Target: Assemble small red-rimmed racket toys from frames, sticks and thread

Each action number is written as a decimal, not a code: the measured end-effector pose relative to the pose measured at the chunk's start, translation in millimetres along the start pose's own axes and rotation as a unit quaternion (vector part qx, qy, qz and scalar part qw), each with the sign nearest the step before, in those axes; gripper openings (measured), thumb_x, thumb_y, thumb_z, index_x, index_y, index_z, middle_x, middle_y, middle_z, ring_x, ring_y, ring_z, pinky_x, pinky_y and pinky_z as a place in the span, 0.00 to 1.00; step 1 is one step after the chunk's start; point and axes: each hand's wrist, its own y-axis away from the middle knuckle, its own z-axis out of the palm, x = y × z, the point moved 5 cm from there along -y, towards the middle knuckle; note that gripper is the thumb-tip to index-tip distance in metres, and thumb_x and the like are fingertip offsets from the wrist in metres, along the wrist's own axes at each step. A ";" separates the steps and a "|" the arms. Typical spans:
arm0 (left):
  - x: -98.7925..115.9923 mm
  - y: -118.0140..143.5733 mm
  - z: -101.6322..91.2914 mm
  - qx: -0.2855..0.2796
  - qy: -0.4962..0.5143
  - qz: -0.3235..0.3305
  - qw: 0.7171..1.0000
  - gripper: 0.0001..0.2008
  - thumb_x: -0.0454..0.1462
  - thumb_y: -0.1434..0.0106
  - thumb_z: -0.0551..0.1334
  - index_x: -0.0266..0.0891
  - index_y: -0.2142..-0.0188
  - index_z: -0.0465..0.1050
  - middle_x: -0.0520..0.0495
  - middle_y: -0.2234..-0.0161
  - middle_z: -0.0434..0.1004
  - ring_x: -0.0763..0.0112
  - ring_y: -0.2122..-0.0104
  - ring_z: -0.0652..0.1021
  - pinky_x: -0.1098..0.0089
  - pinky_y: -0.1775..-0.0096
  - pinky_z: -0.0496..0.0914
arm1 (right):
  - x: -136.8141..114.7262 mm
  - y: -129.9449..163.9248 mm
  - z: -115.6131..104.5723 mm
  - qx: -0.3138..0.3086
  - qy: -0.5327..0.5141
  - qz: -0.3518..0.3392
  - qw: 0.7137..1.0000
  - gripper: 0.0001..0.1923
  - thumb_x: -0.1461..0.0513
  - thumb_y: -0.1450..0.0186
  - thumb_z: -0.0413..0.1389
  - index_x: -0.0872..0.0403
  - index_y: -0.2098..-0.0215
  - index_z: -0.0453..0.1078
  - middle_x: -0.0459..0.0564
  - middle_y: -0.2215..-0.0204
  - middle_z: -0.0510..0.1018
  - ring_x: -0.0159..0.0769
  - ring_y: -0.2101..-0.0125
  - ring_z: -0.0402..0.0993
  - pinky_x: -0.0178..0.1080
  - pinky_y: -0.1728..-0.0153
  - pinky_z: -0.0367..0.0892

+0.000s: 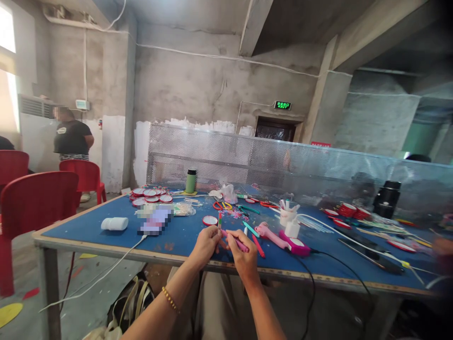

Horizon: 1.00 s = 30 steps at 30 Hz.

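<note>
Though beside the left hand and its pinched striped stick, pink pen-like tool in grasping right hand.

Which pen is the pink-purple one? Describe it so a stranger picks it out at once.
Start at the near edge of the blue table, where the left hand and right hand are close together. The pink-purple pen is in the right hand's fingers. Its neighbours, the red pen and the teal pen, lie on the tabletop instead.
</note>
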 end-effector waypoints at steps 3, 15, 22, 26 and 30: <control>-0.9 -1.0 0.6 -0.003 0.000 -0.002 1.000 0.13 0.47 0.40 0.57 0.40 0.72 0.63 0.47 0.78 0.79 0.76 0.86 0.67 0.74 0.80 0.59 | -0.6 0.0 -0.2 -0.004 0.004 -0.003 1.000 0.10 0.58 0.31 0.54 0.53 0.64 0.76 0.48 0.68 0.78 0.36 0.68 0.76 0.34 0.67 0.72; -0.7 -0.5 -0.1 0.001 0.001 -0.001 1.000 0.15 0.49 0.39 0.56 0.40 0.71 0.64 0.47 0.78 0.79 0.76 0.86 0.66 0.74 0.80 0.59 | -3.5 0.6 0.3 0.016 0.019 -0.002 1.000 0.11 0.57 0.31 0.54 0.53 0.66 0.75 0.47 0.71 0.78 0.35 0.71 0.75 0.34 0.70 0.70; 1.7 -0.2 0.8 -0.003 0.017 -0.011 1.000 0.16 0.50 0.40 0.58 0.39 0.71 0.66 0.48 0.79 0.78 0.77 0.85 0.66 0.74 0.79 0.59 | -4.5 0.7 -1.1 0.025 0.021 0.011 0.999 0.12 0.57 0.31 0.53 0.53 0.67 0.74 0.47 0.73 0.76 0.35 0.73 0.74 0.34 0.70 0.69; 2.7 0.2 0.9 -0.002 0.020 -0.010 1.000 0.16 0.50 0.41 0.59 0.39 0.71 0.65 0.49 0.80 0.77 0.76 0.86 0.66 0.74 0.79 0.59 | -3.6 0.0 -0.7 0.028 0.027 0.005 0.999 0.11 0.57 0.32 0.54 0.53 0.67 0.75 0.48 0.71 0.78 0.36 0.70 0.75 0.35 0.69 0.70; 0.0 -0.7 0.6 0.001 0.033 -0.020 0.999 0.14 0.48 0.41 0.59 0.39 0.70 0.65 0.49 0.80 0.77 0.77 0.86 0.66 0.74 0.80 0.57 | -1.7 1.0 -2.8 0.050 0.016 0.020 0.998 0.11 0.56 0.32 0.55 0.53 0.67 0.75 0.47 0.73 0.78 0.34 0.74 0.74 0.34 0.71 0.69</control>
